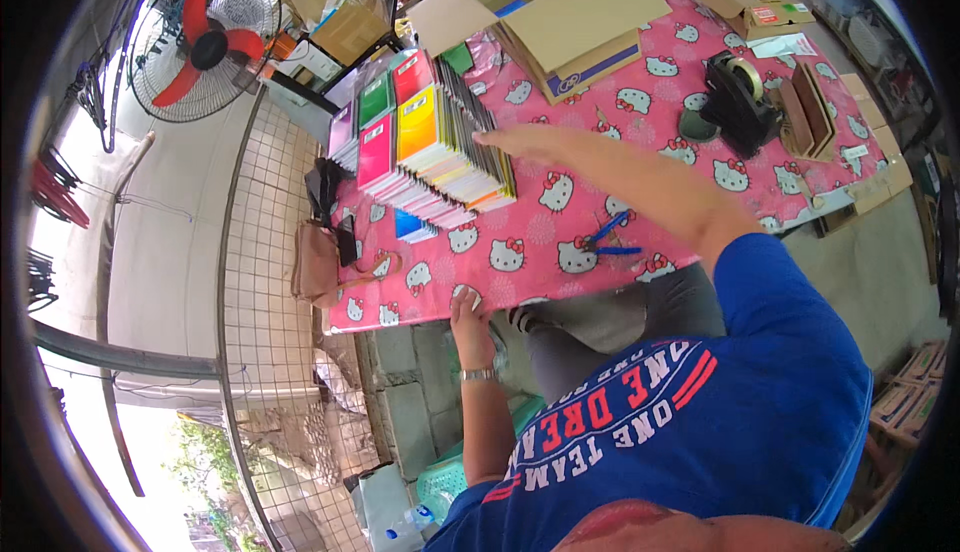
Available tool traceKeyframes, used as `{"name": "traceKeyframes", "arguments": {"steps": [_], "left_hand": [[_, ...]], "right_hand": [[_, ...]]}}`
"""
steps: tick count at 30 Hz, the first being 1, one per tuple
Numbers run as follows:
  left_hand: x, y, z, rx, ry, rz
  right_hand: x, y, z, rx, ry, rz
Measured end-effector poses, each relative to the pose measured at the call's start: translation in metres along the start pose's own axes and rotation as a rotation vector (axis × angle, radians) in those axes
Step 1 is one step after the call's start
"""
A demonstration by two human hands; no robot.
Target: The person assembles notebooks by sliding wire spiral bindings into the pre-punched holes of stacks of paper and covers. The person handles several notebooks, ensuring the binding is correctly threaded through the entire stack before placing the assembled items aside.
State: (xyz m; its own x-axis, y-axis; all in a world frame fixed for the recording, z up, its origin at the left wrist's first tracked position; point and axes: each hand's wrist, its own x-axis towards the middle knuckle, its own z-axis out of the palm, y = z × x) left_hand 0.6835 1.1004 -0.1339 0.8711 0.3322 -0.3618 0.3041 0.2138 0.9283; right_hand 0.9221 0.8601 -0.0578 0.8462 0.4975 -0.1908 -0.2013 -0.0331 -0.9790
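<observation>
Tall stacks of notebooks [418, 124] stand side by side at the table's left, with yellow, red, green, pink and purple covers on top. My right hand [522, 142] reaches across the table with fingers stretched out, and its fingertips are at the right side of the yellow-topped stack. Nothing shows in its grasp. On the near table edge rests my left hand [468, 314], its fingers lying over the pink tablecloth [540, 237]. Blue-handled pliers [610, 238] lie below my right forearm. A blue-covered notebook [412, 226] shows low at the stacks' near side.
An open cardboard box [570, 47] stands behind the notebooks. Toward the right are a black tape dispenser [738, 102], a brown cardboard tray [808, 117] and a flattened carton [752, 4]. A brown bag [315, 262] sits at the left edge, below a red-bladed fan [208, 50].
</observation>
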Motion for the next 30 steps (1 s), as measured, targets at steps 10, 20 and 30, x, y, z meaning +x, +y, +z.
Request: {"name": "traceKeyframes", "arguments": {"steps": [10, 20, 30], "left_hand": [[0.028, 0.160, 0.179, 0.317, -0.486, 0.660], [0.135, 0.259, 0.369, 0.499, -0.437, 0.901], [0.194, 0.209, 0.420, 1.309, -0.308, 1.124]], "right_hand": [[-0.019, -0.195, -0.181, -0.455, 0.343, -0.391], [0.110, -0.187, -0.304, -0.283, 0.439, 0.003], [0.230, -0.103, -0.367, -0.985, 0.037, 0.470]]}}
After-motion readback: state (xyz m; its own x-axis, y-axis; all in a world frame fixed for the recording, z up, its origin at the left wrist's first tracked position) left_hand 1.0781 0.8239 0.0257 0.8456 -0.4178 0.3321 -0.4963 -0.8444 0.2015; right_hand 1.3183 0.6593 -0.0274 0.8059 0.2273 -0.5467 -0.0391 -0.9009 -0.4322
